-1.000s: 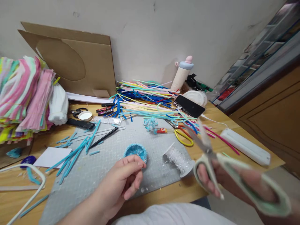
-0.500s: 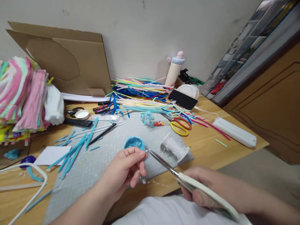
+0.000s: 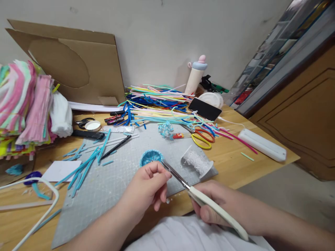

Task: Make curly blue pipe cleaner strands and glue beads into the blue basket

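Note:
My left hand [image 3: 148, 186] pinches something small next to a blue woven disc [image 3: 151, 157] on the grey cutting mat [image 3: 104, 184]; what sits between thumb and forefinger is too small to name, and a clear bead [image 3: 167, 200] hangs just below the fingers. My right hand [image 3: 217, 204] grips a pair of pale-handled scissors [image 3: 206, 202]. Their blades [image 3: 174, 171] point up and left and reach my left fingertips beside the disc.
A spool of clear beads [image 3: 196, 160] lies right of the disc. Cut blue stems [image 3: 86, 164], a heap of coloured stems [image 3: 159, 104], yellow scissors [image 3: 201, 139], a phone [image 3: 205, 108], a bottle [image 3: 195, 75], a white bar [image 3: 263, 144], cardboard [image 3: 68, 66] and stacked pink material [image 3: 23, 104] crowd the wooden table.
My right hand brought the scissors down from the right and swung the blades in to my left fingertips beside the blue disc. My left hand kept its pinch and shifted slightly right.

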Demonstrator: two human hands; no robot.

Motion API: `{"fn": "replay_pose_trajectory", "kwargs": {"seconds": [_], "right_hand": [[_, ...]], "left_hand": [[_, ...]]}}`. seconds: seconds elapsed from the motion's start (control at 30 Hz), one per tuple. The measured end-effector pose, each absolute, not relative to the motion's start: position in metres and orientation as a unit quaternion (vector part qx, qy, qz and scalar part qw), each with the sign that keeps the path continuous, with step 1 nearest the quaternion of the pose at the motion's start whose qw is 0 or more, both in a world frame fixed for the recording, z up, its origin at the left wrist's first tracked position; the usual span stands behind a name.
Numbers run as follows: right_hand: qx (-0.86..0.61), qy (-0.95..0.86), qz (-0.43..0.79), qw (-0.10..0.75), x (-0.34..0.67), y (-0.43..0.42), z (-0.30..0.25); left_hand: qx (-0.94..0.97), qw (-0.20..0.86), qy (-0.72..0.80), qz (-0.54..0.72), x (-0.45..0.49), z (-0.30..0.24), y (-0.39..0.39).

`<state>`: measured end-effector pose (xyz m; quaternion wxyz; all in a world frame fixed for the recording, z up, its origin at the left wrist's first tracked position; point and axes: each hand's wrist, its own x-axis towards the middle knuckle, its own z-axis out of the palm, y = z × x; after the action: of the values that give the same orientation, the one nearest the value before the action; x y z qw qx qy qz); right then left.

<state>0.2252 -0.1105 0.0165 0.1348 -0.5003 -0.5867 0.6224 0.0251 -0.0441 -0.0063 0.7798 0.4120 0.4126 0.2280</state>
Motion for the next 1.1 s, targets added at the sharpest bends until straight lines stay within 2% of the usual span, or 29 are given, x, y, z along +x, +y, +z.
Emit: {"fn": "replay_pose_trajectory", "kwargs": {"seconds": [0.87,1.1], "right_hand": [[-0.510,-0.548,0.643,0.165,0.226,-0.109,0.002],[-0.513,-0.470,0.680,0.230,0.239,-0.111,-0.007]], "left_hand": [[0.461,0.745,0.439,0.200,0.009,0.006,-0.032],[0.576,0.554,0.547,0.250,-0.045,0.028,0.005]]}}
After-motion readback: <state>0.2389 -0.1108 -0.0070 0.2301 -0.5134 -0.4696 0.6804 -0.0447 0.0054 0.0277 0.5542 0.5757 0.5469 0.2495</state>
